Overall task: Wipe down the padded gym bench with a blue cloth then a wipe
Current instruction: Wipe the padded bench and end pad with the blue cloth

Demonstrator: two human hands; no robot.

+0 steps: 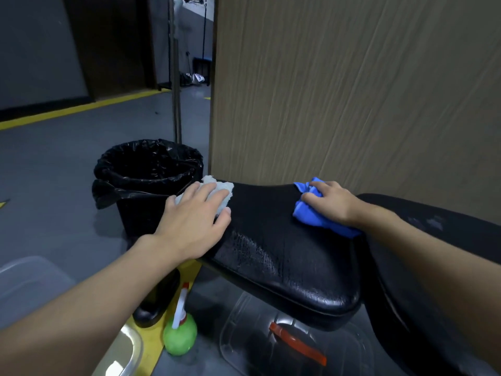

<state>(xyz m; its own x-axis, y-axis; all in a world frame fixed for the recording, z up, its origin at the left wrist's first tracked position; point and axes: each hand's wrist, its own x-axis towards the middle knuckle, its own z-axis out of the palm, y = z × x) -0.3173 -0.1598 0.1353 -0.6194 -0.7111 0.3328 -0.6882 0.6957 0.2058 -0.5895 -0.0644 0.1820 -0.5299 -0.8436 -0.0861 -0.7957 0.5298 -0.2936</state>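
Note:
The black padded bench seat (276, 248) fills the middle of the view, its leather cracked and shiny. My left hand (195, 221) lies flat with fingers spread on a white wipe (223, 189), pressing it onto the seat's far left end. My right hand (332, 202) grips a crumpled blue cloth (311, 215) and holds it against the seat's far right part, beside the wooden panel. A second black pad (447, 240) of the bench runs off to the right.
A black bin (146, 172) lined with a black bag stands just left of the seat. On the floor below are a green spray bottle (180, 332), a clear container with an orange handle (295, 346) and clear tubs at the left (29, 278). A wooden panel (352, 90) rises behind.

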